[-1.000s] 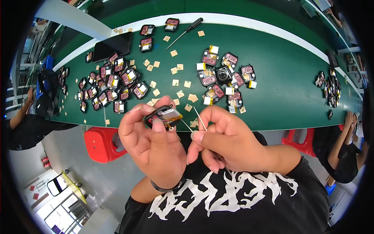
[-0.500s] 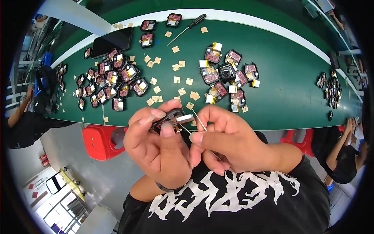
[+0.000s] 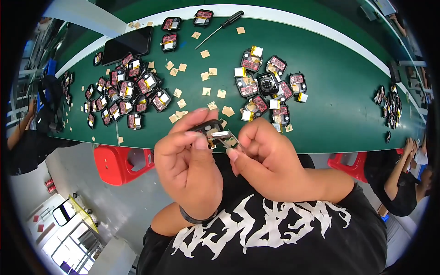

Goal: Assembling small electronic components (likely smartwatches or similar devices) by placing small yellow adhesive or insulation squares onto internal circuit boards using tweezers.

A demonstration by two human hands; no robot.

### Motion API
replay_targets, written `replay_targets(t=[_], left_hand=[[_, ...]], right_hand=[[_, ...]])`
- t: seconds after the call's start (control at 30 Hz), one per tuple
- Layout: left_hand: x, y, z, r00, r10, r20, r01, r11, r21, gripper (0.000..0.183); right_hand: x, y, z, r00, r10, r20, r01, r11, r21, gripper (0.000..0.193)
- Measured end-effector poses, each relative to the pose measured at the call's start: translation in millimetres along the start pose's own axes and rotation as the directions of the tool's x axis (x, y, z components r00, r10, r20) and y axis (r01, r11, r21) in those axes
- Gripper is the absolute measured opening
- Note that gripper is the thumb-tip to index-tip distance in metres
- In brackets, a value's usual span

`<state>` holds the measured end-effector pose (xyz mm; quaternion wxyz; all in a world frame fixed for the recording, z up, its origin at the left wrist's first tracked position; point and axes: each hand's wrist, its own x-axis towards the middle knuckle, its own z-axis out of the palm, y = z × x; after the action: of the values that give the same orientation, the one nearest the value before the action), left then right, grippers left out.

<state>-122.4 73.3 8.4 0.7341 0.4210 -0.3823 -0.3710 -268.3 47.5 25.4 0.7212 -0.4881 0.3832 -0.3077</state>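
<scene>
My left hand (image 3: 189, 172) is closed around a small black watch housing (image 3: 206, 128), thumb in front and fingers behind. A flat silver-white battery (image 3: 221, 134) stands edge-on at the housing's right side, tilted out of it. Metal tweezers (image 3: 237, 141) are pinched in my right hand (image 3: 277, 158); their tips are at the battery, but I cannot tell whether they grip it. My fingers cover much of the housing's inside.
A heap of opened watch housings (image 3: 124, 89) lies left, more surround a black watch (image 3: 267, 84) at right. Tan square pads (image 3: 206, 91) are scattered between. A screwdriver (image 3: 220, 30) and black flat-screen device (image 3: 127, 45) lie farther back. Red stools (image 3: 114, 166) stand below; other people sit at both sides.
My right hand has shifted slightly up, and the tweezers' tips have come closer together around the battery's right end. My left hand still holds the housing, now slightly farther right.
</scene>
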Motion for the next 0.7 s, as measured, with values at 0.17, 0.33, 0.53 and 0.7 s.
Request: replay_targets(t=[0.17, 0.33, 0.53, 0.7], left_hand=[[2, 3, -2, 0.99, -0.133, -0.035, 0.128, 0.986, -0.11, 0.02], [2, 1, -4, 0.978, -0.205, 0.043, 0.208, 0.974, -0.087, 0.029], [0, 0, -4, 0.952, -0.29, 0.1, 0.296, 0.954, -0.047, 0.035], [5, -1, -27, 0.705, -0.626, 0.335, 0.655, 0.755, 0.033, 0.036]], right_hand=[[1, 14, 1, 0.977, -0.173, -0.121, 0.156, 0.978, -0.137, 0.03], [10, 4, -13, 0.987, -0.125, -0.104, 0.117, 0.99, -0.08, 0.037], [29, 3, -13, 0.973, -0.177, -0.148, 0.143, 0.966, -0.216, 0.018], [28, 12, -14, 0.972, -0.148, -0.183, 0.134, 0.987, -0.083, 0.014]])
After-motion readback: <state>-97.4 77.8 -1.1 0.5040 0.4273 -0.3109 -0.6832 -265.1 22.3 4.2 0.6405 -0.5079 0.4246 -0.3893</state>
